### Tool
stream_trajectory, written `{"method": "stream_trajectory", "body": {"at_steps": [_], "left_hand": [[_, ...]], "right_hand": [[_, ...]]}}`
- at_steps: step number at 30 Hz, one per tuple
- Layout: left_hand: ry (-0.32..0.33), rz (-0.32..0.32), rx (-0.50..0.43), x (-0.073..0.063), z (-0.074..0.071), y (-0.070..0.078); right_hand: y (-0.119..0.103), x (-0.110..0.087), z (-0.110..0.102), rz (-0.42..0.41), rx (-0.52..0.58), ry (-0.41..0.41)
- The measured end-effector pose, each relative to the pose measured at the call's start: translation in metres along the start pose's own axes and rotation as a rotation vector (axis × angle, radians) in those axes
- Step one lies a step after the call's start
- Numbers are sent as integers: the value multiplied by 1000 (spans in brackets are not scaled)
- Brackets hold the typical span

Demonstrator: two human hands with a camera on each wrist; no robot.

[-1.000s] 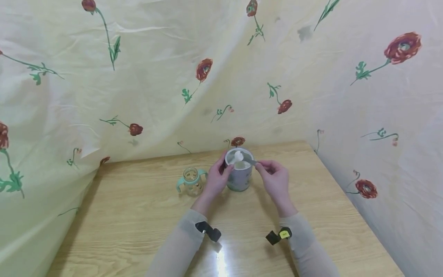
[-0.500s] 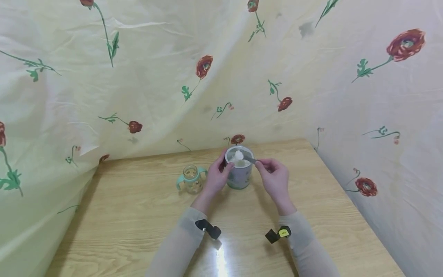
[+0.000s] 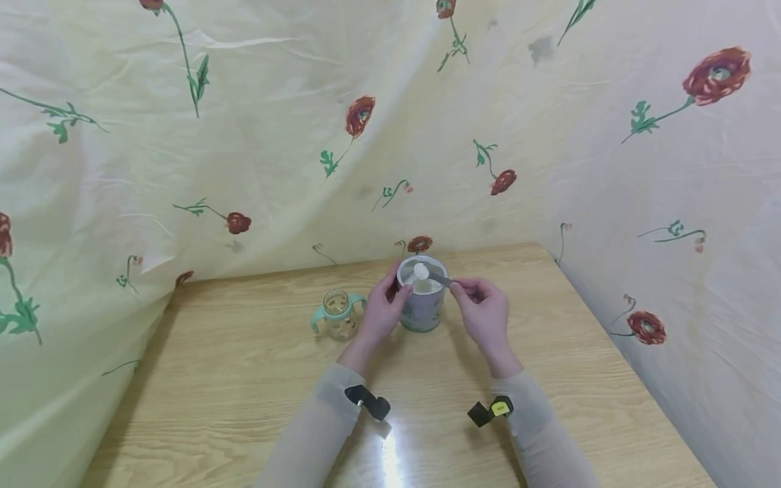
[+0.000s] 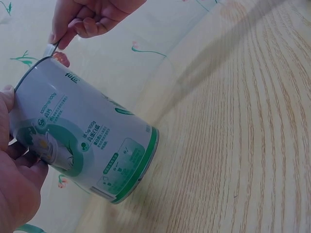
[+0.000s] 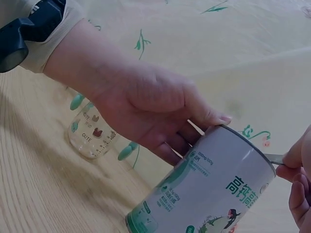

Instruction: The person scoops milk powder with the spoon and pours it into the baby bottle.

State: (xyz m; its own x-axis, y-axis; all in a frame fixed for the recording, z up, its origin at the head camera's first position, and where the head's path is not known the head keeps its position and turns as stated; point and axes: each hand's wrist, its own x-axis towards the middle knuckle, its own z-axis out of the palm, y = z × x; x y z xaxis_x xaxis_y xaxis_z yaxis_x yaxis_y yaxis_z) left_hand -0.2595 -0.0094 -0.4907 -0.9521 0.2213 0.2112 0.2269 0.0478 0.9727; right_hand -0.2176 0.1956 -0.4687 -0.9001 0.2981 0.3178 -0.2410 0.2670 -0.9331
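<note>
A white and green milk powder can [image 3: 422, 312] stands upright on the table with its top off. My left hand [image 3: 382, 312] grips its left side, the thumb at the rim. The right hand [image 3: 485, 312] pinches the grey handle of a scoop [image 3: 441, 278]. Its bowl is over the can's mouth, heaped with white powder [image 3: 421, 270]. In the left wrist view only the handle's end shows above the can [image 4: 82, 131]; the bowl is hidden there. Left of the can, a clear baby bottle [image 3: 340, 323] with mint handles stands without a lid, near my left hand.
The wooden table [image 3: 244, 379] reaches back to a cream cloth [image 3: 274, 135] with red flowers, which hangs behind it and at the sides. Black camera mounts [image 3: 369, 404] sit on both wrists.
The scoop's bowl now shows a rounded heap of white powder and its handle slants slightly more. Both hands stay in place at the can, while the head view has tilted a little.
</note>
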Motion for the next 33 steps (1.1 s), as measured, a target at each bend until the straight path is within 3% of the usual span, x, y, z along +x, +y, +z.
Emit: {"method": "stream_trajectory", "body": {"at_steps": [22,33], "left_hand": [[8,-7,-10,2,-3,2],[7,-41,-39,3,-9,8]], "right_hand": [[0,4,-1,63,28,-35],[0,4,0,198,74,-66]]}}
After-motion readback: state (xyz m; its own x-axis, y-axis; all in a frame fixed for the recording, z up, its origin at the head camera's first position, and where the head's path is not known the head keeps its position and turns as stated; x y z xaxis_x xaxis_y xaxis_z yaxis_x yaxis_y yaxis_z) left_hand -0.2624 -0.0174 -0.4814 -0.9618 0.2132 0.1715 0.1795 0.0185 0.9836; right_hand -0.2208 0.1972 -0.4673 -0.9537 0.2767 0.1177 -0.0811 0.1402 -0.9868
